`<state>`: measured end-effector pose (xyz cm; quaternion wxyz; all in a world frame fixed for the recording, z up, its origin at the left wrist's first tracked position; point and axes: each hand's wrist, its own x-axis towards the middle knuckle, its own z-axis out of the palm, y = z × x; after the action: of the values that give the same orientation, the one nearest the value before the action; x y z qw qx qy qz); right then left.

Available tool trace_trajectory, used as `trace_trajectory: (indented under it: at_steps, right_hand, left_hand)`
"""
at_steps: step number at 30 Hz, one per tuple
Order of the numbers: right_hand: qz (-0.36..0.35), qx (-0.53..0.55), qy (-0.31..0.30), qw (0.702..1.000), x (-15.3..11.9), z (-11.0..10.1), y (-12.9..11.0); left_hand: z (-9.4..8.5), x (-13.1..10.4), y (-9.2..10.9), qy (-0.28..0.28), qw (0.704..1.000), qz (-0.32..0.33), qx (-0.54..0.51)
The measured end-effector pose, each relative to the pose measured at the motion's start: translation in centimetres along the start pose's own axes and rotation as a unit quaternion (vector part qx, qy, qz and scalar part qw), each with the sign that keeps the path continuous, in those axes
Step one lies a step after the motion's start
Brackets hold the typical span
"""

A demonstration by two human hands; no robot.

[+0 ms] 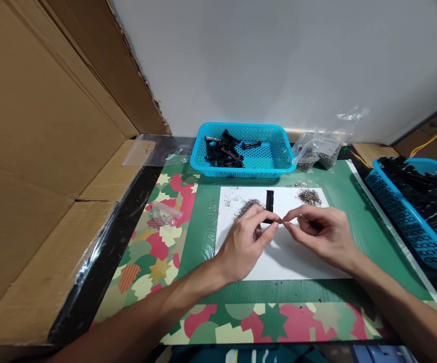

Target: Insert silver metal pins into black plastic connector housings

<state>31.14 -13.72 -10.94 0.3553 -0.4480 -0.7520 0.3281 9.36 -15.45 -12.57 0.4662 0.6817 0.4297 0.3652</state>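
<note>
Over the white sheet (278, 262), both hands meet at the fingertips. My left hand (246, 242) is closed in a pinch, with a small dark piece partly showing at its fingers. My right hand (324, 234) is also pinched, its fingertips touching or nearly touching the left ones; whatever it holds is too small to make out. A black part (270, 200) lies upright in view on the sheet just beyond my left fingers. One pile of tiny metal pieces (249, 205) is behind my left hand, and another metal pile (309, 197) is behind my right.
A blue basket (243, 173) with several black parts stands at the back. Clear bags (326, 154) of small metal pieces sit beside it. Another blue basket (411, 227), full of black parts, is at the right. A small plastic bag (165, 213) lies left; cardboard (48, 176) borders that side.
</note>
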Motion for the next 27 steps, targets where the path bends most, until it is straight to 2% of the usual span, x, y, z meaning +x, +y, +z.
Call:
trace_trajectory:
  at_steps: [3, 7, 11, 13, 16, 18, 24, 27]
  right_hand:
    - [-0.009, -0.007, 0.037, 0.999, 0.0, -0.1, -0.2]
    - [-0.027, -0.005, 0.059, 0.998, 0.0, -0.1, -0.3]
    - [-0.065, -0.001, 0.071, 0.995, 0.1, 0.0, -0.2]
    - [-0.069, -0.012, 0.064, 0.995, 0.3, -0.1, 0.0]
    - [-0.041, -0.045, 0.017, 0.998, 0.8, -0.4, 0.3]
    - [-0.013, -0.075, -0.005, 0.997, 1.2, -0.9, 0.8]
    - [0.015, -0.223, 0.015, 0.975, 1.9, -3.6, 2.9]
    - [0.032, -0.264, 0.014, 0.964, 2.1, -4.3, 3.4]
  left_hand:
    - [0.0, -0.1, 0.0, -0.013, 1.000, -0.011, -0.015]
    - [0.1, -0.2, -0.1, 0.007, 0.997, -0.048, -0.063]
    - [0.0, -0.1, 0.0, -0.006, 0.998, -0.034, -0.054]
    - [0.0, -0.1, 0.1, -0.007, 0.999, -0.024, -0.048]
    - [0.0, -0.2, 0.1, 0.008, 0.996, -0.031, -0.082]
    - [0.1, -0.3, 0.0, 0.035, 0.992, -0.032, -0.114]
    - [0.3, 0.3, -0.9, 0.178, 0.967, -0.016, -0.179]
    - [0.3, 0.7, -1.1, 0.208, 0.956, -0.027, -0.204]
